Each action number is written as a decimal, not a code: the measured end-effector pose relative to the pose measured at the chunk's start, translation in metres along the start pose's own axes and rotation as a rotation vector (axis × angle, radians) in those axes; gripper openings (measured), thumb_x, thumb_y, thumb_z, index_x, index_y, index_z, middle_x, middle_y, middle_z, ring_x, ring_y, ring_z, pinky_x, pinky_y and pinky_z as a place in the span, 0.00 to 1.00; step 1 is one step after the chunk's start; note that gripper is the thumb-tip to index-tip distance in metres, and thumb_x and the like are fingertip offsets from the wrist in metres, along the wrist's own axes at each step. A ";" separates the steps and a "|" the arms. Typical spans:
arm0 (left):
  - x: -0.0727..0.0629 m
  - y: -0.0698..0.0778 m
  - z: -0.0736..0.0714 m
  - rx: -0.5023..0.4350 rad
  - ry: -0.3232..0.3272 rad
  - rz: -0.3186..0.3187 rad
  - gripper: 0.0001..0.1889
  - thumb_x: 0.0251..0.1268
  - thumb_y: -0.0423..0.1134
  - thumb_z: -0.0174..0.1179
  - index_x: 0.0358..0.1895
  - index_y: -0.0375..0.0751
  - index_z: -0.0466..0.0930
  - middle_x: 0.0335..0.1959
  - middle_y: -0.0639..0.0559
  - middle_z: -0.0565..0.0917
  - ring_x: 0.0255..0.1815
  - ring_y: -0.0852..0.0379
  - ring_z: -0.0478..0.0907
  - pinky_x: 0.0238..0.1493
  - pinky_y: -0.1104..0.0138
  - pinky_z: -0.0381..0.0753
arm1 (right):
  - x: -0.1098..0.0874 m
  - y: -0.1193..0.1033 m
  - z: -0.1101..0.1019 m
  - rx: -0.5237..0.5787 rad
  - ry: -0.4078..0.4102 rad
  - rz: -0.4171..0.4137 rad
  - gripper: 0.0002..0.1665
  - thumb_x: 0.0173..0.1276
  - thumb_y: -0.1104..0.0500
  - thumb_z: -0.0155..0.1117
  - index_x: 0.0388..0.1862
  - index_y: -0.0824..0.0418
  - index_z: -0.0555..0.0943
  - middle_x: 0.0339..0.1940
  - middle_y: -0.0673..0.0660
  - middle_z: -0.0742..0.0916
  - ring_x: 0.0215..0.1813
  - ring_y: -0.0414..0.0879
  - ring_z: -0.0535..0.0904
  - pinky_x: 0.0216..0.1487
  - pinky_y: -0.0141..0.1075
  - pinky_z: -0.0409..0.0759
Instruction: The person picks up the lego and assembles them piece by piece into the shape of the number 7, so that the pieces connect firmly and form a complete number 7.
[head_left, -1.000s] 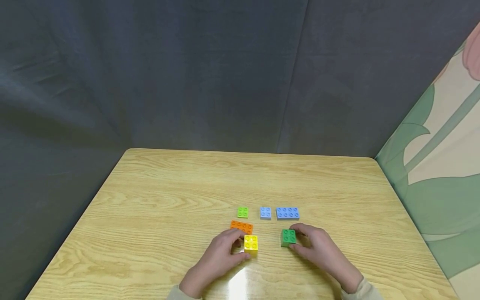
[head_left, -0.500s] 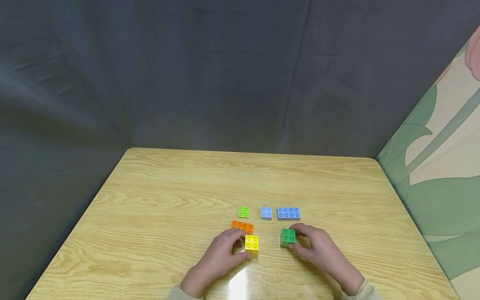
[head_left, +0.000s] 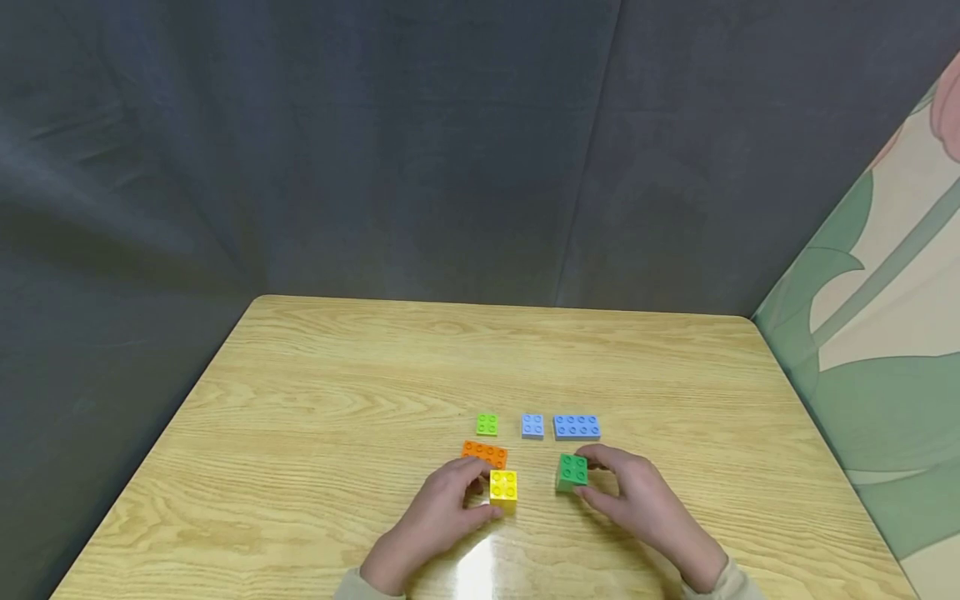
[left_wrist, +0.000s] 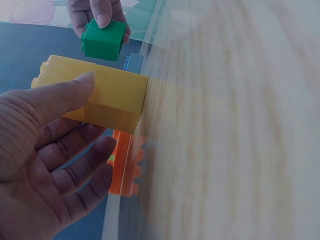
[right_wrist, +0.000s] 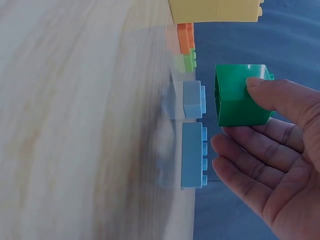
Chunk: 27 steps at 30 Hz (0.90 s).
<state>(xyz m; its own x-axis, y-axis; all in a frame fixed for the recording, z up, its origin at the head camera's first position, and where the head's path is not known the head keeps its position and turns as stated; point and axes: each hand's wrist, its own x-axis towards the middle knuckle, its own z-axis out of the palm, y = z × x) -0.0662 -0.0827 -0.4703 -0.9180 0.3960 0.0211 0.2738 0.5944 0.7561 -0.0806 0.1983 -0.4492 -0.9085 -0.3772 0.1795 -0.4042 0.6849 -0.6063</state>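
Note:
My left hand (head_left: 442,504) pinches a stack of two yellow toy bricks (head_left: 503,487) between thumb and fingers. In the left wrist view a seam divides the yellow stack (left_wrist: 100,92), and its base stands on the tabletop. A green toy brick (head_left: 573,472), studs up, is pinched by my right hand (head_left: 633,492). The right wrist view shows this green brick (right_wrist: 242,95) raised off the table, its hollow underside facing the wood. Just behind the left fingers lies an orange brick (head_left: 485,453), its near edge partly covered by them.
Behind the hands, a lime green brick (head_left: 487,425), a small light blue brick (head_left: 532,427) and a longer blue brick (head_left: 577,427) sit roughly in a row. The wooden table (head_left: 360,367) ends at a dark curtain (head_left: 420,167); patterned fabric (head_left: 885,333) hangs at right.
The green brick has shifted slightly left and away from me, carried by my right hand. My left hand and the yellow stack stay in place, as do the loose bricks.

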 end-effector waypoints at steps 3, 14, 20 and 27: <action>0.000 0.000 0.000 0.004 0.003 0.003 0.21 0.56 0.44 0.72 0.52 0.46 0.79 0.42 0.62 0.79 0.42 0.63 0.75 0.44 0.69 0.78 | 0.000 -0.002 -0.001 0.000 0.011 -0.021 0.20 0.55 0.64 0.76 0.47 0.56 0.82 0.42 0.46 0.87 0.45 0.46 0.84 0.46 0.46 0.82; 0.000 0.000 0.000 0.021 0.006 0.008 0.20 0.56 0.44 0.71 0.52 0.46 0.79 0.42 0.62 0.79 0.42 0.63 0.75 0.44 0.69 0.78 | 0.003 -0.013 -0.004 0.008 0.033 -0.067 0.20 0.56 0.62 0.76 0.48 0.52 0.82 0.42 0.43 0.86 0.45 0.42 0.83 0.45 0.45 0.83; 0.000 0.001 -0.001 0.034 0.004 0.007 0.20 0.56 0.45 0.71 0.51 0.47 0.79 0.41 0.62 0.79 0.41 0.63 0.75 0.44 0.68 0.78 | 0.003 -0.018 -0.005 0.007 0.042 -0.065 0.23 0.56 0.62 0.76 0.51 0.55 0.82 0.44 0.46 0.87 0.45 0.45 0.84 0.45 0.46 0.83; 0.000 0.000 -0.001 0.034 0.004 0.012 0.20 0.56 0.45 0.71 0.51 0.47 0.79 0.41 0.63 0.79 0.41 0.63 0.75 0.44 0.68 0.78 | 0.005 -0.022 -0.005 0.011 0.058 -0.082 0.22 0.55 0.63 0.76 0.50 0.56 0.82 0.45 0.46 0.87 0.45 0.43 0.83 0.46 0.45 0.83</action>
<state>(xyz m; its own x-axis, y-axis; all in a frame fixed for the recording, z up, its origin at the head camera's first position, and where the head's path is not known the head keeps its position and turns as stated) -0.0666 -0.0828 -0.4695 -0.9158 0.4004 0.0332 0.2945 0.6128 0.7333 -0.0767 0.1850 -0.4312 -0.8772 -0.3946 0.2734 -0.4764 0.6459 -0.5965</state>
